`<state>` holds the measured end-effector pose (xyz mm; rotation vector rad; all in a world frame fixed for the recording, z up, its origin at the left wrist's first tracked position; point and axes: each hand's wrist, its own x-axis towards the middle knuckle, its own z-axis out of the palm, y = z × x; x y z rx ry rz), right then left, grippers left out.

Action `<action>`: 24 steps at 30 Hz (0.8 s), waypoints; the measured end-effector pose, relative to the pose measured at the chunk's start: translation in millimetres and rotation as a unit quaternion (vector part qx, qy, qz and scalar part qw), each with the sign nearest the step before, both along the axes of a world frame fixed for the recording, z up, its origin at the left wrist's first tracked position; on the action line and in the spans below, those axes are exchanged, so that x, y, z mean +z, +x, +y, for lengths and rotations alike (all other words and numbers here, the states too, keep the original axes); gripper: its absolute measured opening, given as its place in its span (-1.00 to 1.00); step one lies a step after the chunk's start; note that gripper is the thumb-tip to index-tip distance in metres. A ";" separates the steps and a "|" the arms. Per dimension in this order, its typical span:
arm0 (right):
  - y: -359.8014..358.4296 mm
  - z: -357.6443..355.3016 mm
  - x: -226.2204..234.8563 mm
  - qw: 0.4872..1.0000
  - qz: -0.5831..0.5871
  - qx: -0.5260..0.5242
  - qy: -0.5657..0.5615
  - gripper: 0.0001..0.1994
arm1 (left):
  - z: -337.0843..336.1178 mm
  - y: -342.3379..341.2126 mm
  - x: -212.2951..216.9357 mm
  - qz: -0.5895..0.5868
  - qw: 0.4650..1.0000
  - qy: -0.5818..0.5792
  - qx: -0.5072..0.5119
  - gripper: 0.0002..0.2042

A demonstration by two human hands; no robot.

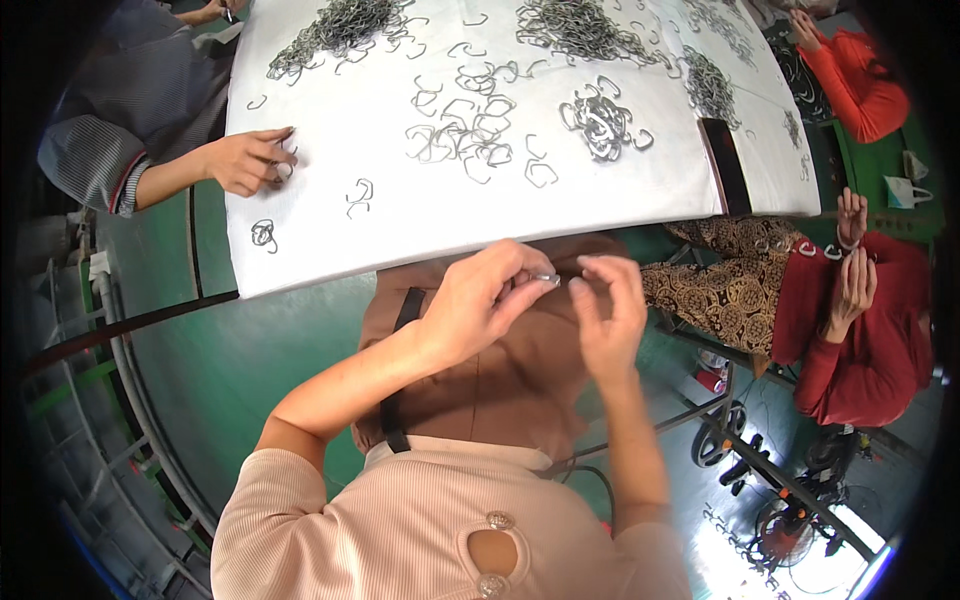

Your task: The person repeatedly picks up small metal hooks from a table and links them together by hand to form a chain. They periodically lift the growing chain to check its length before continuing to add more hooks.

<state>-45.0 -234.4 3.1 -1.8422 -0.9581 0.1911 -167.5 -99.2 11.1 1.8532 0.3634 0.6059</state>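
Note:
Just off the table's near edge, my left hand (pixel 488 298) is closed in a pinch, thumb against forefinger. A small shiny metal piece (pixel 550 279) sticks out from its fingertips; its full shape is hidden. My right hand (pixel 612 312) is close by on the right, fingers bent and thumb apart from the forefinger, with nothing visible between them. Beyond my hands, bent C-shaped wire pieces (pixel 468 128) lie loosely scattered on the white-covered table (pixel 400 232). A tighter cluster of brighter wire pieces (pixel 603 125) sits to their right.
Larger heaps of wire pieces (pixel 352 22) lie farther back. A dark bar (pixel 724 165) rests at the table's right part. On the left, a co-worker's hand (pixel 250 162) reaches over the tabletop. Another co-worker in red (pixel 870 340) sits at right, holding wire pieces.

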 end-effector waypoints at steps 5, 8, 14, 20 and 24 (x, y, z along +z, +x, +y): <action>48.0 70.0 -10.3 0.991 -0.048 0.014 -0.128 -0.79 | 10.9 -10.8 -12.7 -0.009 1.000 -0.005 -0.023 -0.85; 56.1 114.8 -36.4 0.979 -0.067 0.007 -0.194 -0.73 | 19.4 -13.9 -21.7 -0.012 1.000 0.011 -0.009 -0.83; 51.4 179.4 -32.3 0.977 -0.106 0.086 -0.164 -0.73 | 28.8 -28.6 -26.7 0.033 0.999 -0.020 0.020 -0.83; 51.3 239.7 -23.4 0.962 -0.144 0.158 -0.171 -0.80 | 29.9 -36.2 -39.0 -0.013 0.998 -0.003 0.058 -0.84; 30.1 270.0 -22.1 0.951 -0.131 0.247 -0.130 -0.83 | 28.9 -39.5 -46.4 -0.020 0.998 0.020 0.065 -0.85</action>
